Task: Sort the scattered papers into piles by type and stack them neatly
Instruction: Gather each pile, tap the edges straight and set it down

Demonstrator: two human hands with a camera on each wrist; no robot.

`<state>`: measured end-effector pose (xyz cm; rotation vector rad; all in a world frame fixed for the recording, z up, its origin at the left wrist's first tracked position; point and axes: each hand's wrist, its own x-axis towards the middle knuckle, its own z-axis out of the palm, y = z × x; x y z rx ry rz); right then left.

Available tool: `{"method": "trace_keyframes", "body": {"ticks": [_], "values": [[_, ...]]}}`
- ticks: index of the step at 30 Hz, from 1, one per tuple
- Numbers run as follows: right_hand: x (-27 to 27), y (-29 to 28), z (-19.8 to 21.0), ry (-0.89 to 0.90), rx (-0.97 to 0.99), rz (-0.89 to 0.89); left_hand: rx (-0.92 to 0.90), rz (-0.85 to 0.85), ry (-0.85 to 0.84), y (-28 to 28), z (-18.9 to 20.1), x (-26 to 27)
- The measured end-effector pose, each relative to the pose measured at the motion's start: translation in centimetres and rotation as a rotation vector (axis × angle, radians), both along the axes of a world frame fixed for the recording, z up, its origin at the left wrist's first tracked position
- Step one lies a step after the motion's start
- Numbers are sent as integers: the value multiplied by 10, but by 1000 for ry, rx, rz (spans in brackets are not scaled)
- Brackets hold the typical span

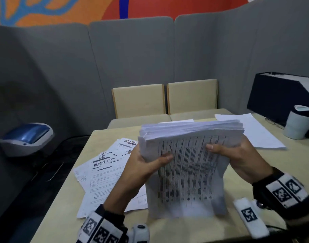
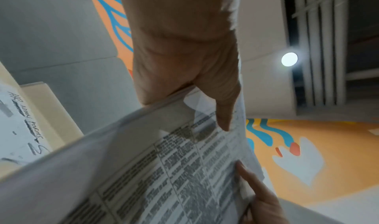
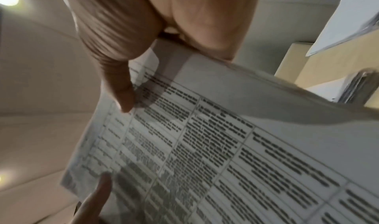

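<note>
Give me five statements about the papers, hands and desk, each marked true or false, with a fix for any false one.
1. Both hands grip the stack of printed tables: the left hand on one side, the right hand on the other. True.
2. The stack lies flat on the desk. False: it stands upright on its lower edge.
3. Forms with handwritten "HR" headings lie on the desk to the left of the stack. True.
4. The cup stands at the desk's left edge. False: it stands at the right.
5. The right hand holds a pen. False: it holds only the stack.
</note>
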<state>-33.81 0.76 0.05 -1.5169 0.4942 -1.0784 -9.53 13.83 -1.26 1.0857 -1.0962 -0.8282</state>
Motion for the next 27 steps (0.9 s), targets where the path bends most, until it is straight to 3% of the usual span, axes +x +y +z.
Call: {"method": "trace_keyframes", "body": {"ticks": [6,12,16,20,27], "values": [[12,19,7,-73,-55,-138,-91,193,12,-2,2,-19],[1,41,34,-117,-183,-244,-239,164,-22,10,29,-41],[-6,26,16,24,-70,-143,-127,184,29,-3,22,-35],[-13,13,-1,70,-32,-190,-71,167,14,-14,20,-28],[-11,21,-3,-26,-122,-310,-214,183,3,-21,24,-39]]}}
